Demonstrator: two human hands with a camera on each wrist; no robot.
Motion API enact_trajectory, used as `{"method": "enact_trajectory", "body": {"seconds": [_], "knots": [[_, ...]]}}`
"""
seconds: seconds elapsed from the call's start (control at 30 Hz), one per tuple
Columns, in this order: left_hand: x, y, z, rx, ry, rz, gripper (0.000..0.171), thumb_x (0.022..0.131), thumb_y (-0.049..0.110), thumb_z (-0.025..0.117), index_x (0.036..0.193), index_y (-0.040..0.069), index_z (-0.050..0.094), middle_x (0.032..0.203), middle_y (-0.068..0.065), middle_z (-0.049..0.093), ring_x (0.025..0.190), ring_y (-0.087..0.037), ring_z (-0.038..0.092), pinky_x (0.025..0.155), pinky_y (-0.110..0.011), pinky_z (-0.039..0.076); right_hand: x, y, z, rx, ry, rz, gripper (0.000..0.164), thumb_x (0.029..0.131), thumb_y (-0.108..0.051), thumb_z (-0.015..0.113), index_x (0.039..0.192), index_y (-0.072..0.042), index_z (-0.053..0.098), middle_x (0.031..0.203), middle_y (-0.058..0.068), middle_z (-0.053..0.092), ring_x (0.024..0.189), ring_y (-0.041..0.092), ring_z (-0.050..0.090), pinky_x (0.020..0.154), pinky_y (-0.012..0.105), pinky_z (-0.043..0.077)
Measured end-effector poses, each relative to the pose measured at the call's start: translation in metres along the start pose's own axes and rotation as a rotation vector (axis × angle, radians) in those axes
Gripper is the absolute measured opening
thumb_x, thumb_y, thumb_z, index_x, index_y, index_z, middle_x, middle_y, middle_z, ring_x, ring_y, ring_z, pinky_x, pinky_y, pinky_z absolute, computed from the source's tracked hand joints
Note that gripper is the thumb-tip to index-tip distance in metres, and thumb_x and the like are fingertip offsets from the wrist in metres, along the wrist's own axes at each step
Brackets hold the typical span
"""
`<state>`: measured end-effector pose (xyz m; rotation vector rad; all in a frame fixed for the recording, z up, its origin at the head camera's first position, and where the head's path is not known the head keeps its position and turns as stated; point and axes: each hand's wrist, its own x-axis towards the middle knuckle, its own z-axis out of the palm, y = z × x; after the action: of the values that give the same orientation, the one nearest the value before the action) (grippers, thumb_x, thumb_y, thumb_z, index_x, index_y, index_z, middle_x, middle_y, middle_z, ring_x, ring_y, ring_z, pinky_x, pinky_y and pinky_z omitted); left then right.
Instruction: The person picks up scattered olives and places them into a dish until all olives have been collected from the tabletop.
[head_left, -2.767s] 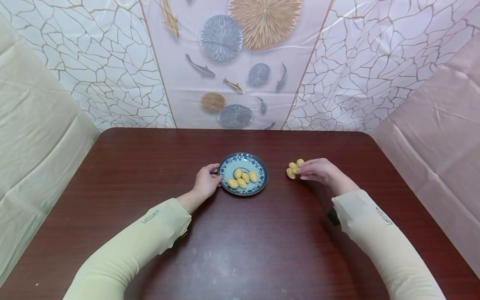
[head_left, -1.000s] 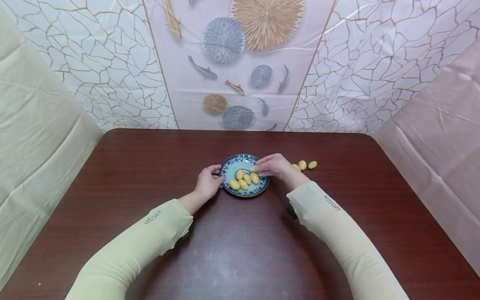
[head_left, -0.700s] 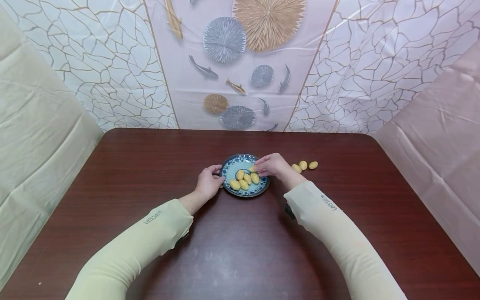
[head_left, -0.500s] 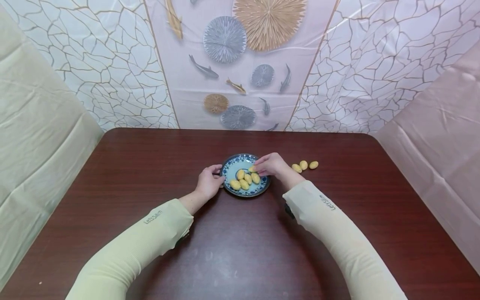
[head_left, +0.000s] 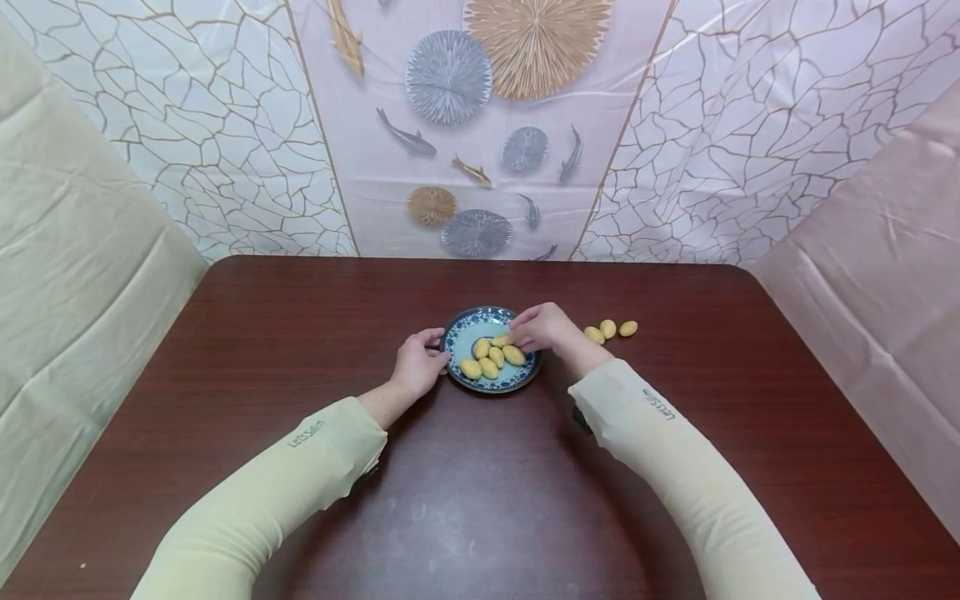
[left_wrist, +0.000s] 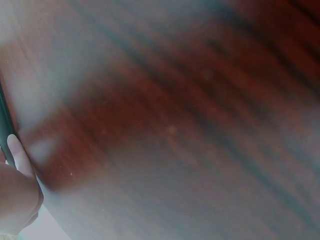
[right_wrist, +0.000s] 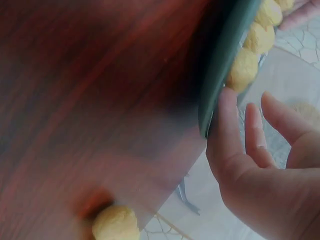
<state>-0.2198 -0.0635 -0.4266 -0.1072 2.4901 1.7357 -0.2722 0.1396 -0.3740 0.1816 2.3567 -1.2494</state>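
The right hand is at the right side of a blue-patterned plate, its fingers lightly bent and apart, gripping nothing; the right wrist view shows one fingertip at the rim, close by a yellow piece. The left hand pinches the opposite rim between thumb and fingers. Six yellow pieces, all oval, lie clustered on the plate, the farthest one just beside the right hand's fingertips. Three more pieces lie on the dark reddish-brown tabletop, to the right of the plate and behind the right wrist. Pale sleeves cover both forearms, and a backdrop with fish and round motifs stands beyond the far edge
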Motion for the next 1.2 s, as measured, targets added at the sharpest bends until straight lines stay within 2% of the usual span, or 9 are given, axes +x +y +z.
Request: {"method": "enact_trajectory", "body": {"seconds": [0.13,0.27,0.43,0.53,0.63,0.77,1.03,1.13,1.2], "knots": [[0.0,0.0,0.0,0.006,0.001,0.0,0.043,0.089,-0.003,0.055,0.131,-0.004,0.049,0.119,-0.022,0.049,0.098,-0.028,0.061,0.068,-0.024,0.06,-0.003,0.001,-0.013,0.07,0.002,-0.009,0.033,0.092,-0.01,0.057,0.121,0.005,0.057,0.119,0.024,0.06,0.092,0.023,0.064,0.09,0.037,0.057],[0.0,0.0,0.0,0.008,-0.001,-0.006,0.042,0.09,-0.002,0.054,0.132,-0.003,0.049,0.12,-0.021,0.049,0.098,-0.028,0.06,0.069,-0.025,0.06,-0.008,0.006,-0.031,0.148,0.013,-0.027,0.038,0.095,-0.014,0.053,0.127,0.006,0.051,0.128,0.026,0.053,0.104,0.028,0.06,0.088,0.033,0.058],[-0.001,0.0,0.0,0.005,-0.005,0.004,0.043,0.089,-0.003,0.055,0.131,-0.004,0.048,0.119,-0.023,0.049,0.098,-0.029,0.06,0.069,-0.026,0.06,-0.014,0.016,-0.059,0.212,0.04,-0.04,0.043,0.094,-0.017,0.054,0.131,0.005,0.048,0.128,0.023,0.051,0.098,0.021,0.061,0.093,0.033,0.055],[-0.001,0.001,0.0,0.004,-0.006,0.0,0.043,0.089,-0.003,0.055,0.131,-0.004,0.048,0.119,-0.022,0.049,0.099,-0.029,0.06,0.069,-0.026,0.06,-0.018,0.023,-0.075,0.248,0.052,-0.03,0.048,0.094,-0.021,0.055,0.134,0.004,0.045,0.133,0.023,0.047,0.086,0.01,0.062,0.098,0.035,0.052],[-0.001,0.001,0.0,0.0,-0.005,-0.008,0.043,0.089,-0.003,0.054,0.131,-0.003,0.049,0.119,-0.021,0.049,0.1,-0.028,0.06,0.07,-0.026,0.06,-0.021,0.031,-0.089,0.263,0.065,-0.019,0.053,0.094,-0.025,0.055,0.137,0.002,0.041,0.138,0.023,0.042,0.077,0.002,0.061,0.096,0.03,0.053],[-0.001,0.001,0.001,0.005,-0.001,-0.001,0.043,0.088,-0.004,0.055,0.131,-0.004,0.048,0.119,-0.023,0.049,0.099,-0.029,0.06,0.069,-0.026,0.06,-0.023,0.041,-0.104,0.286,0.087,-0.003,0.057,0.093,-0.026,0.056,0.139,0.002,0.037,0.127,0.017,0.048,0.073,-0.002,0.061,0.095,0.026,0.053],[-0.002,0.001,0.0,-0.003,0.002,-0.001,0.044,0.088,-0.004,0.055,0.132,-0.005,0.048,0.119,-0.023,0.049,0.099,-0.03,0.06,0.07,-0.026,0.061,-0.023,0.06,-0.121,0.328,0.143,0.036,0.051,0.093,-0.019,0.056,0.134,0.005,0.039,0.078,-0.01,0.056,0.068,0.0,0.06,0.085,0.021,0.057],[-0.002,0.002,0.001,-0.001,0.0,-0.004,0.043,0.089,-0.004,0.055,0.132,-0.004,0.048,0.12,-0.023,0.049,0.1,-0.03,0.06,0.07,-0.026,0.061,-0.023,0.067,-0.123,0.33,0.16,0.051,0.049,0.093,-0.016,0.056,0.133,0.006,0.039,0.071,-0.012,0.056,0.068,0.002,0.06,0.079,0.02,0.058],[-0.002,0.002,0.001,0.003,-0.002,-0.001,0.043,0.089,-0.004,0.054,0.131,-0.004,0.048,0.119,-0.022,0.049,0.1,-0.029,0.061,0.07,-0.026,0.061,-0.022,0.071,-0.123,0.315,0.196,0.075,0.048,0.092,-0.016,0.056,0.132,0.006,0.04,0.078,-0.006,0.058,0.071,0.003,0.06,0.074,0.019,0.059]]}}
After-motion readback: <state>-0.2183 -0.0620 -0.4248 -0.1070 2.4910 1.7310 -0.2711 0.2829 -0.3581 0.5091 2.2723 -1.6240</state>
